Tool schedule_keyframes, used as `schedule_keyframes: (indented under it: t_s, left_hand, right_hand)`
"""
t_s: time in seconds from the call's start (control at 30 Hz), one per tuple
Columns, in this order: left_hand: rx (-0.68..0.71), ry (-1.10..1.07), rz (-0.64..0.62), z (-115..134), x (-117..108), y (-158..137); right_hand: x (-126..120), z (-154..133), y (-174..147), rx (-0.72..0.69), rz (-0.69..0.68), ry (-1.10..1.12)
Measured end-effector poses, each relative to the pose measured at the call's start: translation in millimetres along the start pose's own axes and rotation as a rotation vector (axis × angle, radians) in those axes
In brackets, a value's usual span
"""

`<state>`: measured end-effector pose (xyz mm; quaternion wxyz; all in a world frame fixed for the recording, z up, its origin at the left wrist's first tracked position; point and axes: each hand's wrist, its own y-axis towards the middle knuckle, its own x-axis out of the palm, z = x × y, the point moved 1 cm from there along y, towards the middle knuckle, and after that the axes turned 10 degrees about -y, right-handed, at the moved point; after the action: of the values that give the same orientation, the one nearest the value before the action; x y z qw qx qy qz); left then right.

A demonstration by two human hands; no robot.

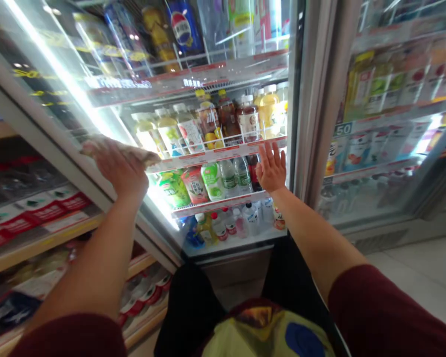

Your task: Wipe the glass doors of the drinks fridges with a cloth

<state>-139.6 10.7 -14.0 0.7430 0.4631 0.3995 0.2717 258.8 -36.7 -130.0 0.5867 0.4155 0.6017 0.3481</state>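
A glass fridge door (215,82) stands in front of me, with lit shelves of drinks behind it. Under my left hand (121,166) is a crumpled pale cloth (113,145), held against the left part of the glass. The palm is hidden and the fingers are a little blurred. My right hand (271,168), fingers stretched out and spread, lies near the door's right edge and holds nothing; it appears to rest on the glass. Juice bottles (182,126) and water bottles (228,176) show through the pane between my hands.
A second glass-fronted cooler (386,124) with more bottles stands on the right, past a metal door frame (312,99). Shelves of packaged goods (40,208) run along the left. Pale floor tiles (423,282) show at the lower right.
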Motion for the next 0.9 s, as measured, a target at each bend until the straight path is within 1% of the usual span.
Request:
schedule_keyframes:
  t_s: [0.07, 0.13, 0.23, 0.33, 0.43, 0.53, 0.6, 0.67, 0.77, 0.83, 0.9]
  left_hand:
    - [-0.012, 0.001, -0.016, -12, 4, -16]
    - [-0.012, 0.008, -0.035, -18, 3, -18]
    - [-0.009, -0.004, -0.028, -18, -4, 2]
    - [-0.003, -0.008, 0.016, -14, -10, 27]
    - [-0.034, -0.032, 0.032, -10, -10, 37]
    - [-0.099, -0.061, 0.027, -3, -9, 46]
    - [-0.155, -0.049, 0.041, 6, -10, 62]
    - [-0.247, -0.019, 0.057, 19, -12, 86]
    - [-0.316, 0.046, 0.065, 48, -13, 121]
    - [-0.346, 0.085, 0.048, 69, -11, 132]
    - [-0.362, 0.073, 0.053, 87, -5, 133]
  right_hand:
    - [1, 0, 0, 0.001, -0.002, -0.001]
    - [2, 0, -1, 0.003, 0.003, -0.004]
    - [4, 0, -1, 0.006, 0.014, -0.003]
    - [3, 0, 0, 0.008, 0.01, -0.004]
    - [2, 0, 0, 0.009, 0.003, 0.003]
    - [2, -1, -1, 0.013, 0.012, 0.009]
    - [3, -1, -1, 0.011, 0.028, 0.007]
    - [4, -1, -1, 0.007, 0.043, 0.0]
    - [5, -1, -1, 0.005, 0.044, -0.01]
    - [4, -1, -1, 0.005, 0.029, -0.008]
    - [3, -1, -1, 0.002, 0.01, 0.003]
